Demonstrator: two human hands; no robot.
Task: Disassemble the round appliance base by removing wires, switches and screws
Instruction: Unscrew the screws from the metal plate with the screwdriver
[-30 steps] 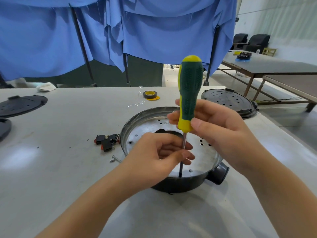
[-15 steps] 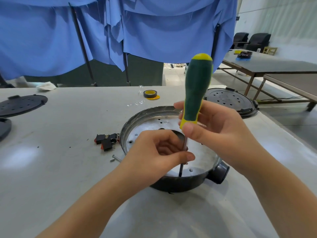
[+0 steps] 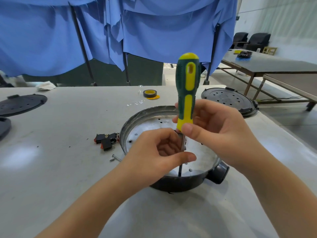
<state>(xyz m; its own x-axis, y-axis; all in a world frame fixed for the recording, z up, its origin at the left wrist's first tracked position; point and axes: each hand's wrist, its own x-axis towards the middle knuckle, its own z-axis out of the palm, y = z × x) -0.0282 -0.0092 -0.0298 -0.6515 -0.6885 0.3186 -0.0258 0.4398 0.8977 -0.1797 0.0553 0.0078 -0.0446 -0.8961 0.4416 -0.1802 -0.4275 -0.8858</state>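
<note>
Round appliance base (image 3: 137, 121) sits on the surface (image 3: 60, 169), directly under both hands. Left hand (image 3: 154, 157), the nearer one, fingers curled around the screwdriver (image 3: 187, 93) shaft low down. Right hand (image 3: 214, 133) at 1 o'clock from it, fingers pinching the handle's lower end. Tool's long axis near vertical, tip at the base's 6 o'clock inner edge; screw itself not discernible. Removed switches (image 3: 106, 140) at the base's 9 o'clock, loose screw (image 3: 115, 158) nearby. Tape roll (image 3: 149, 93) farther, 12 o'clock.
</note>
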